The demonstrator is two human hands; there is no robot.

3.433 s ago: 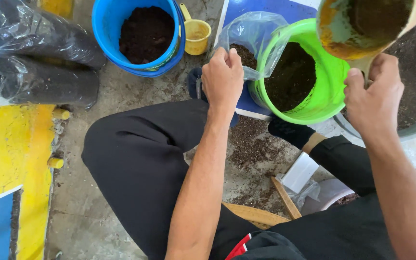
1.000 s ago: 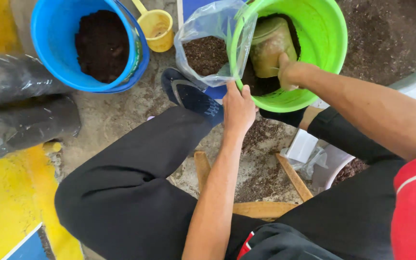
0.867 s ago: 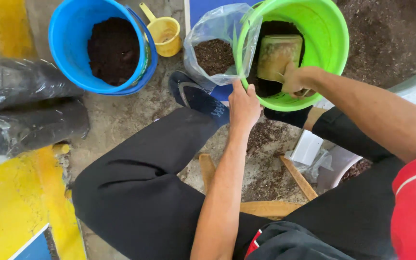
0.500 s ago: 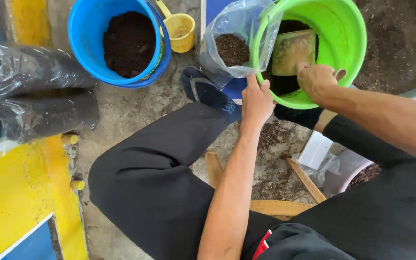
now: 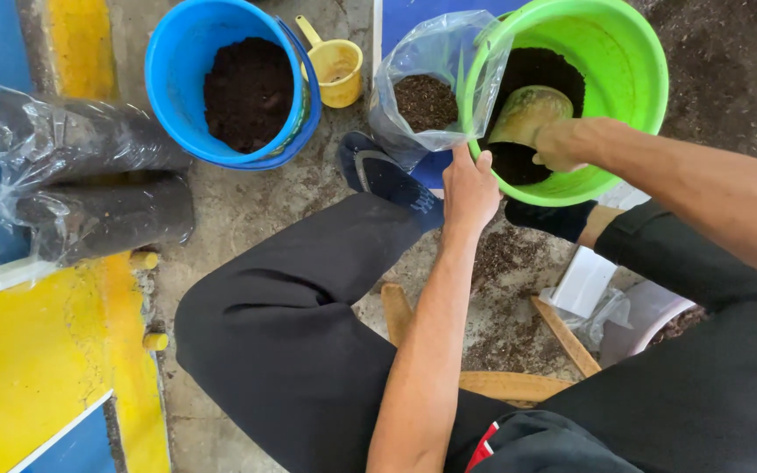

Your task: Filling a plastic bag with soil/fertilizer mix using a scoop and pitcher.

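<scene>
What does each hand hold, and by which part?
Left hand pinches the clear plastic bag by its near rim. Right hand grips the scoop at its near end inside the green bucket.

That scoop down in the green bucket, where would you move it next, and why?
Probably lift the scoop, loaded, across to the clear plastic bag. The right hand has it dipped in the dark soil of the green bucket, while the left hand holds the bag's rim open beside it, only partly filled.
</scene>
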